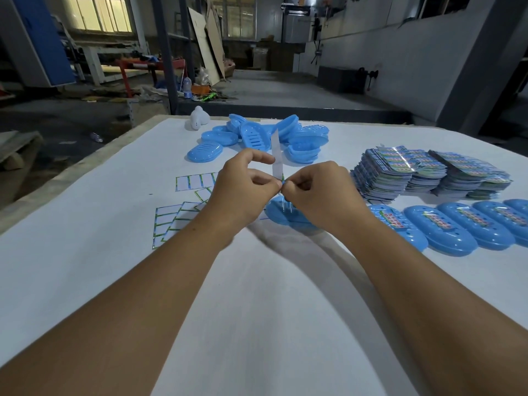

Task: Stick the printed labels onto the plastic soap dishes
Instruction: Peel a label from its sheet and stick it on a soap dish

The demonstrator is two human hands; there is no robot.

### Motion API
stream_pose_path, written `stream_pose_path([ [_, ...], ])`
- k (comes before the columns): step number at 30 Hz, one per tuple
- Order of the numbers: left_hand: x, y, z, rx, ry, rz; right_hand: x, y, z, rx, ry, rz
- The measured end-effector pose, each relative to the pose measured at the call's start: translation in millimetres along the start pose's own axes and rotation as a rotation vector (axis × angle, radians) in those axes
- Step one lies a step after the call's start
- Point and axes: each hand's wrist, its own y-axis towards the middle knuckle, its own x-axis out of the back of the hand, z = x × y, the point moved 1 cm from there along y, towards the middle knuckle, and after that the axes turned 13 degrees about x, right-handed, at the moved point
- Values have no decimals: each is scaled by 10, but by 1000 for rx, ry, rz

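Print on the glossy label stacks, off to the right of my right hand, is too small to read. My left hand and right pinch one label strip, its pale backing standing upright. Just beneath my knuckles lies a smooth blue oval soap dish, half hidden; finished dishes line up rightward.

A dim workshop: lit windows far left, grey concrete floor, cardboard sheets leaning upright (against a post), pale right wall.
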Motion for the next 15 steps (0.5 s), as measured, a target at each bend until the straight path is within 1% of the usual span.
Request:
stream_pose_path([
  [4, -21, -17, -5, -40, 38, 6, 5, 5, 4, -26, -65, -2],
  [10, -39, -27, -15, -72, 76, -4, 19, -2, 19, -42, -60, -3],
  [15, -43, -28, -11, -109, 71, -23, 51, -2, 16, -80, 85, -19],
])
